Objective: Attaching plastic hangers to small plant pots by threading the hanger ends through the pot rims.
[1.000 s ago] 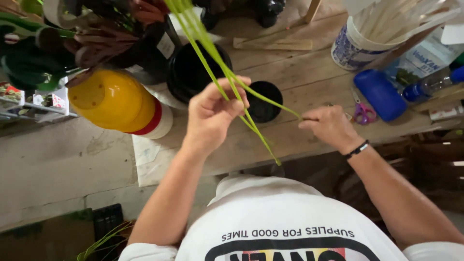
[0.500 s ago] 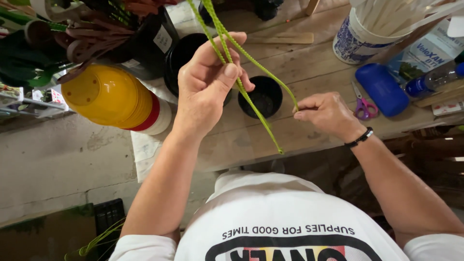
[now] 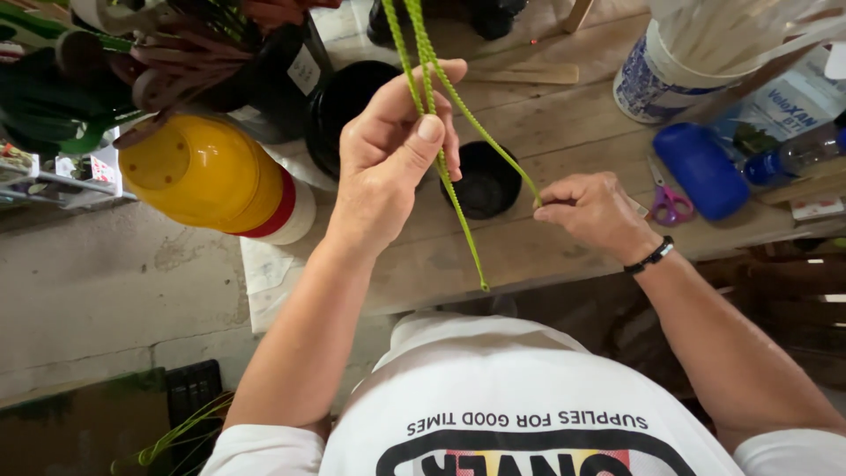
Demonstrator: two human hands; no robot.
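Observation:
My left hand (image 3: 392,163) is raised over the wooden bench (image 3: 546,132) and pinches several thin light-green cords (image 3: 421,62) that run up out of the picture. One cord hangs down from this hand to a loose end near the bench's front edge. Another cord curves off to the right, where my right hand (image 3: 592,211) pinches its end between thumb and fingers. A black band sits on my right wrist. A small black pot (image 3: 483,181) stands on the bench just behind and between the two hands.
A yellow upturned pot (image 3: 198,172) with a red-and-white one under it sits left. A larger black pot (image 3: 348,101), dark plants, a white bucket of pale sticks (image 3: 696,53), a blue case (image 3: 701,167) and pink-handled scissors (image 3: 668,204) lie around.
My left hand has risen and come closer to the camera with the cords. My right hand has moved left toward it, so the cord between them is shorter and curved.

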